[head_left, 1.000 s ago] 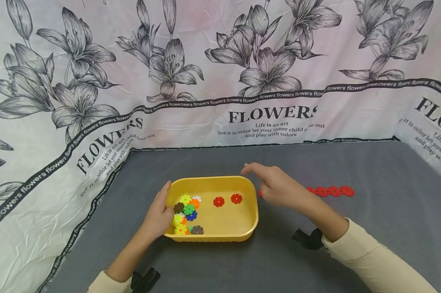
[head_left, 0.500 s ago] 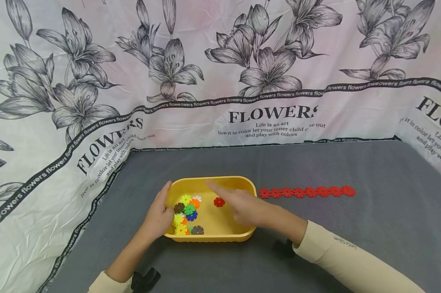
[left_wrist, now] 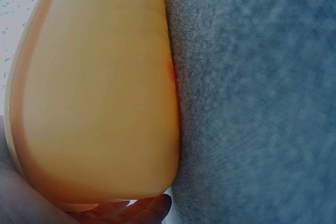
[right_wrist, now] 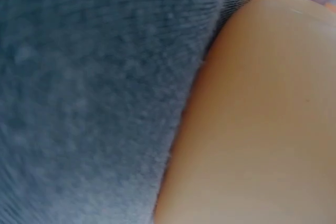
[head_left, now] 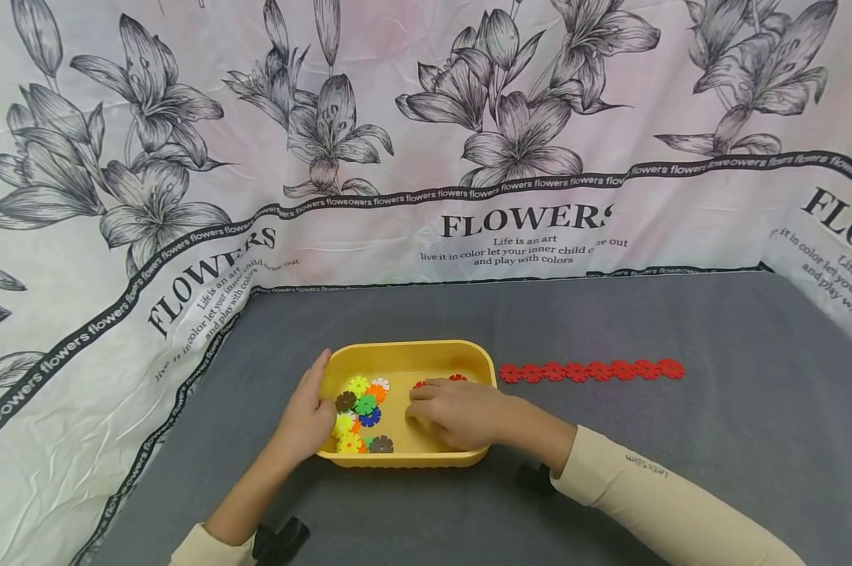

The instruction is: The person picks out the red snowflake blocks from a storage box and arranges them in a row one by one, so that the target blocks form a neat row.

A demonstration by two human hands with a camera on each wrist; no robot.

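A yellow plastic tray [head_left: 398,461] sits mid-table, holding flower-shaped plastic discs in several colours. My left hand [head_left: 307,417] grips its left end, thumb at the rim and fingers against the outer wall, as the left wrist view also shows. Inside the tray, toward its right half, my right hand [head_left: 461,413] reaches leftward with loosely extended fingers. Just behind it, two red discs, one under the fingers' edge and another red disc [head_left: 457,378] to the right, are mostly covered. Its fingertips' undersides are hidden; nothing shows in them. The right wrist view has only the tray's outer wall [right_wrist: 262,108].
A straight chain of joined red discs [head_left: 589,371] lies on the grey cloth [head_left: 681,456] right of the tray. Yellow, green, orange, blue, brown and white discs [head_left: 365,404] cluster in the tray's left side. A flower-printed cloth [head_left: 525,141] hangs behind the table.
My right hand has moved left from beside the chain, over the tray, then lower and nearer inside it. The left hand, tray and chain stay where they were.
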